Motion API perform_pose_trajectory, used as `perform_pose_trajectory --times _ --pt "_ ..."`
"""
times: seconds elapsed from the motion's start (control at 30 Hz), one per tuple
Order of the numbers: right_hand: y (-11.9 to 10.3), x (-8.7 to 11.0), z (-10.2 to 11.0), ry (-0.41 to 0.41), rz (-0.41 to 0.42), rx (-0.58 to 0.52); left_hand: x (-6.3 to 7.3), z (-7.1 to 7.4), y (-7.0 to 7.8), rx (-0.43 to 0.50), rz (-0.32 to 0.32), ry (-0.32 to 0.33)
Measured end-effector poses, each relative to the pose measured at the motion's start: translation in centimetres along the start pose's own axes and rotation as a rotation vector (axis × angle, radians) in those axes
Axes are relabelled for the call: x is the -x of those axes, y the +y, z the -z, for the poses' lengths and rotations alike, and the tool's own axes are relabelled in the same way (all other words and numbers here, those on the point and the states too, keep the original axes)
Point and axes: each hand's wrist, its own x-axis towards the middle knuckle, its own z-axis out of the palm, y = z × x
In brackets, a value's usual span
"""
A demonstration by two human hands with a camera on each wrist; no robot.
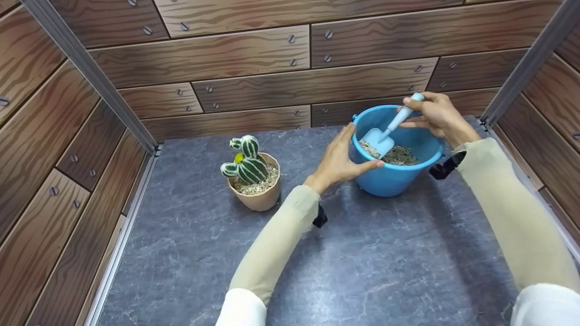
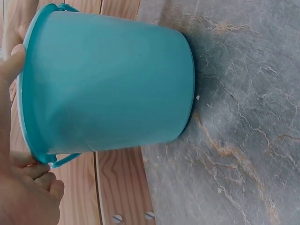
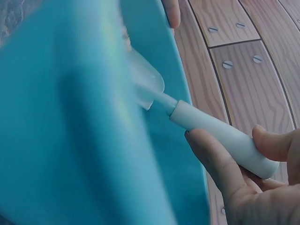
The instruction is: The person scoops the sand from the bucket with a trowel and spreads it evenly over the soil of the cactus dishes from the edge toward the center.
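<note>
A blue plastic bucket (image 1: 385, 182) stands upright on the table, with gravel (image 1: 402, 155) in its bottom. My left hand (image 1: 337, 159) holds the bucket by its rim, the thumb along the near edge and the fingers at the left side. In the left wrist view, curled fingertips (image 2: 44, 178) sit at the rim beside the handle joint. Between thumb and fingers, my right hand (image 1: 435, 115) pinches the handle of a light blue toy shovel (image 3: 220, 136). The shovel's blade slants down inside the bucket, with some gravel at its lower edge.
To the left of the bucket, a potted cactus (image 1: 253, 168) with a yellow flower stands in a tan pot (image 1: 259, 201) of pebbles. Wood-patterned walls (image 1: 253, 52) close off the dark marbled table (image 1: 181, 253) at the back and both sides.
</note>
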Motion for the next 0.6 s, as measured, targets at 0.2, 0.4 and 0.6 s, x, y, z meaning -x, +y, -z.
perform_pose_trajectory --times 0.2,0.4,0.6 --pt "0.54 0.02 0.52 -0.016 -0.010 -0.034 0.13 0.03 0.02 0.000 0.000 0.002" --pt "0.87 0.10 0.86 -0.035 -0.022 -0.049 0.18 0.03 -0.01 -0.007 0.000 -0.005" --pt "1.02 0.24 1.04 -0.033 -0.037 -0.060 0.07 -0.02 -0.10 -0.005 -0.007 -0.002"
